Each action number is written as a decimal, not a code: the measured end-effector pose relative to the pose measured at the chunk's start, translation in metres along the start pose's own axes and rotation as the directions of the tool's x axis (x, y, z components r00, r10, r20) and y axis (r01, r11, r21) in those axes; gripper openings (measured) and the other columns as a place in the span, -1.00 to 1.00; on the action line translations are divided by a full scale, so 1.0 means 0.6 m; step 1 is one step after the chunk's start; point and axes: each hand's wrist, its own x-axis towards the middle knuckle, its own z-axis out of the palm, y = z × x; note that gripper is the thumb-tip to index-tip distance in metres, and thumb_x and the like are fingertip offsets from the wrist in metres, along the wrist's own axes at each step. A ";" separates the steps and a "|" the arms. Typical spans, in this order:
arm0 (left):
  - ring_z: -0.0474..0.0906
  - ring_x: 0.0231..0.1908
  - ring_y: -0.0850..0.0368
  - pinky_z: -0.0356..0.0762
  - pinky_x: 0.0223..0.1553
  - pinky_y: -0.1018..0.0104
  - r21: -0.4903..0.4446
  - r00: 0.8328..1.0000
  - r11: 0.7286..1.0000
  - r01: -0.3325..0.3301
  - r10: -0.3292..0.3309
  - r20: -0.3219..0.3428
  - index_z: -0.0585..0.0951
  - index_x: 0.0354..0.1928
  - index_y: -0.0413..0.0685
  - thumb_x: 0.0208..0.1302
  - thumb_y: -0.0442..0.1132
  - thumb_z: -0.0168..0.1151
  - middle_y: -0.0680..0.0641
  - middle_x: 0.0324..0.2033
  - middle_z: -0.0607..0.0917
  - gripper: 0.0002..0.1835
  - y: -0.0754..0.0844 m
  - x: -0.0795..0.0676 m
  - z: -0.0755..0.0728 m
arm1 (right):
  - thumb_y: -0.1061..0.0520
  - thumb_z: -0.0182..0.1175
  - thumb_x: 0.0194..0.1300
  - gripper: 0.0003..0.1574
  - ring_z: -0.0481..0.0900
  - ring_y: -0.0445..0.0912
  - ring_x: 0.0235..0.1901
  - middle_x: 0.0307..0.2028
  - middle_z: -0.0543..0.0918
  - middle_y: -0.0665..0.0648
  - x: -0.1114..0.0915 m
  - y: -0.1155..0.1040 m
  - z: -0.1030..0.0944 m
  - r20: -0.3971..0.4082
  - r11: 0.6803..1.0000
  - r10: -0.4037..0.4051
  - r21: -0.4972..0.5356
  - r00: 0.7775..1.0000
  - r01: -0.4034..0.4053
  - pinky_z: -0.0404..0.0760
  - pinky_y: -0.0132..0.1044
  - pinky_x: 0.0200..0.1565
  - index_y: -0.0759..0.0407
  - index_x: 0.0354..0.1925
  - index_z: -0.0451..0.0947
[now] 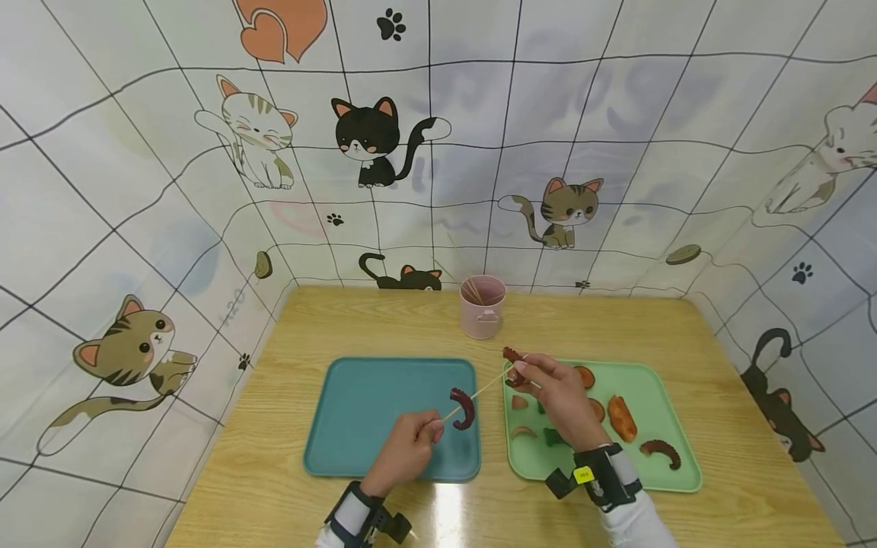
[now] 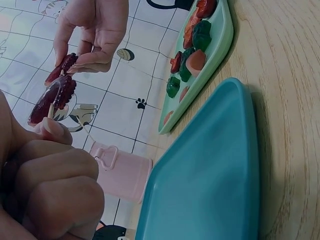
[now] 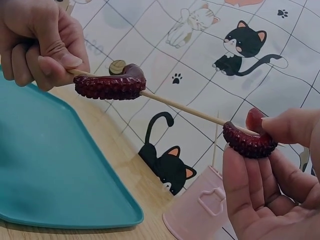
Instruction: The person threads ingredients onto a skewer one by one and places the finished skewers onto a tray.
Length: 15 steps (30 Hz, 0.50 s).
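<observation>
My left hand (image 1: 404,450) grips one end of a thin wooden skewer (image 3: 185,108). A curved dark red octopus tentacle piece (image 3: 110,86) is threaded on the skewer close to that hand. Between thumb and fingers, my right hand (image 1: 563,403) pinches a second tentacle piece (image 3: 247,142) at the skewer's other end. In the right wrist view the stick runs into this piece, and a pale tip shows just past it. A bare length of stick separates the two pieces. In the head view both hands are above the trays, the left over the blue tray (image 1: 377,411).
At right, a green tray (image 1: 647,392) holds another tentacle piece (image 1: 661,452), an orange-brown chunk (image 1: 622,418), green bits (image 1: 552,436) and several other pieces. Behind the trays stands a pink cup (image 1: 481,318) with skewers in it. A cat-patterned cover (image 1: 466,167) lines the walls.
</observation>
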 end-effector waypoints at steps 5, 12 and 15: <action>0.08 -0.67 0.38 0.14 -0.51 0.50 0.001 1.000 1.000 0.007 -0.007 -0.003 0.47 -0.56 -0.19 0.56 -0.41 0.00 0.13 -0.66 0.31 -0.60 0.000 0.000 0.002 | 0.04 0.28 0.46 -0.53 0.69 -0.15 -0.03 -0.01 0.66 0.10 0.000 0.001 -0.001 -0.001 1.000 -0.003 0.000 1.000 0.003 0.69 -0.29 0.05 0.40 0.11 0.53; 0.10 -0.66 0.40 0.15 -0.52 0.50 -0.006 1.000 1.000 0.015 -0.015 -0.004 0.47 -0.56 -0.24 0.55 -0.40 0.02 0.13 -0.66 0.31 -0.61 0.005 -0.002 0.008 | 0.05 0.27 0.47 -0.51 0.69 -0.13 -0.02 -0.07 0.68 0.02 -0.001 0.002 -0.004 -0.002 1.000 -0.009 -0.014 1.000 0.009 0.70 -0.28 0.03 0.41 0.13 0.53; 0.10 -0.66 0.39 0.15 -0.51 0.50 -0.004 1.000 1.000 0.028 -0.028 0.003 0.47 -0.54 -0.28 0.56 -0.38 0.01 0.13 -0.66 0.30 -0.62 0.006 -0.002 0.010 | 0.05 0.28 0.46 -0.53 0.69 -0.05 0.01 -0.06 0.68 0.06 -0.001 0.002 -0.005 0.004 1.000 -0.012 -0.014 1.000 0.012 0.70 -0.28 0.03 0.40 0.10 0.54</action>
